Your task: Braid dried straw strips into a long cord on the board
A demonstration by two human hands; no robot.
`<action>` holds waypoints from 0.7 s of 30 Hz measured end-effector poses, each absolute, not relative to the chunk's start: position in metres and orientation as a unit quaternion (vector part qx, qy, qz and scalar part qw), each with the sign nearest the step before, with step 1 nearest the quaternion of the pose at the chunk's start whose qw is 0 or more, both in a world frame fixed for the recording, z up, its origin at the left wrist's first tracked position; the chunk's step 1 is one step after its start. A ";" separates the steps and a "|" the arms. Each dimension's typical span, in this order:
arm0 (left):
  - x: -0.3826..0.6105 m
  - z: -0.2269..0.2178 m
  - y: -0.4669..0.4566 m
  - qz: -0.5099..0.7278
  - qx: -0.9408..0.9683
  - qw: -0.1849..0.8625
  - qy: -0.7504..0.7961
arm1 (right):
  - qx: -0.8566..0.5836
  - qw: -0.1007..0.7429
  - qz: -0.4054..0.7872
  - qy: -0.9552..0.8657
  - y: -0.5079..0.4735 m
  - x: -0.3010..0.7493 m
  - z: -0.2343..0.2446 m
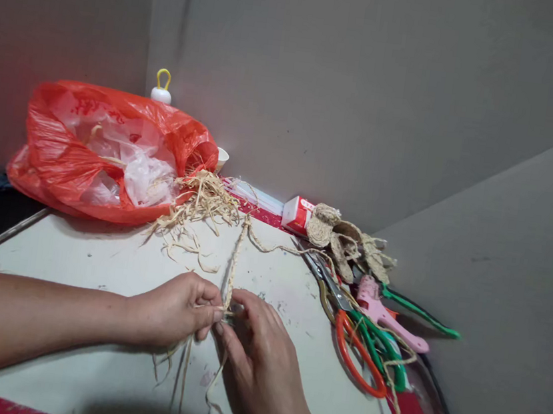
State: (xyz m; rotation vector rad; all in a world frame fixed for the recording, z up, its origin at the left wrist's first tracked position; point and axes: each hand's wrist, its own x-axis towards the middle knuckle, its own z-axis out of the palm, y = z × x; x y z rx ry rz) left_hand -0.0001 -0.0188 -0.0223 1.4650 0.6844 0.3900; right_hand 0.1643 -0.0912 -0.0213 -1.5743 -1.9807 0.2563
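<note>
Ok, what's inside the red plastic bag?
Crumpled whitish plastic and a few pale strips show inside the red bag; loose straw lies by its right end. Whatever is under the crumpled plastic is covered.

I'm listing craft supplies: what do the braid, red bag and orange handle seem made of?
Braid: probably raffia or similar plant fibre; matte, with flat straw-coloured strands.
Red bag: plastic film, shown by its glossy crinkles.
Orange handle: perhaps plastic or coated metal; smooth, evenly coloured.
</note>
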 end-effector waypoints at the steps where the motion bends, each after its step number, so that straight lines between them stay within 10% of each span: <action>1: 0.000 -0.023 -0.018 0.169 0.656 0.671 0.303 | -0.587 0.282 0.096 -0.752 -0.091 0.165 -0.022; 13: 0.000 -0.021 -0.018 0.141 0.655 0.677 0.304 | -0.589 0.147 0.125 -0.785 -0.088 0.166 -0.011; 21: -0.001 -0.019 -0.019 0.139 0.633 0.694 0.313 | -0.591 0.200 0.293 -0.725 -0.092 0.164 -0.012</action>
